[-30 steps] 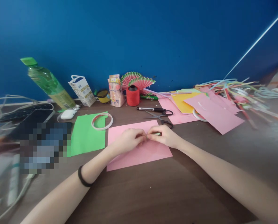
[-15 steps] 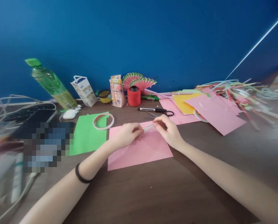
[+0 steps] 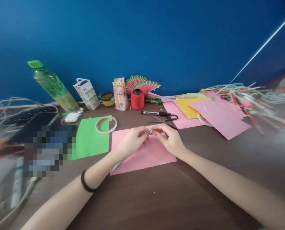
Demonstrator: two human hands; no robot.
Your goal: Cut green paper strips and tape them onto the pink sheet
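Note:
My left hand (image 3: 131, 140) and my right hand (image 3: 169, 138) meet above a pink paper sheet (image 3: 147, 156) lying on the brown table. Both pinch a thin pale green paper strip (image 3: 151, 131) between their fingertips. The strip runs under my left hand and its lower end (image 3: 118, 164) pokes out below my left wrist. A black band sits on my left forearm (image 3: 86, 183).
A green sheet (image 3: 91, 139) with a tape ring (image 3: 105, 124) lies to the left. Scissors (image 3: 165, 118), a black marker (image 3: 154, 112), a red thread spool (image 3: 137, 99), paper fans, a green bottle (image 3: 53, 86) and a carton stand behind. Pink and yellow sheets and loose strips pile at right.
The hands parted half a second ago with the strip stretched between them, then closed together again. The strip's tail now hangs out below my left wrist.

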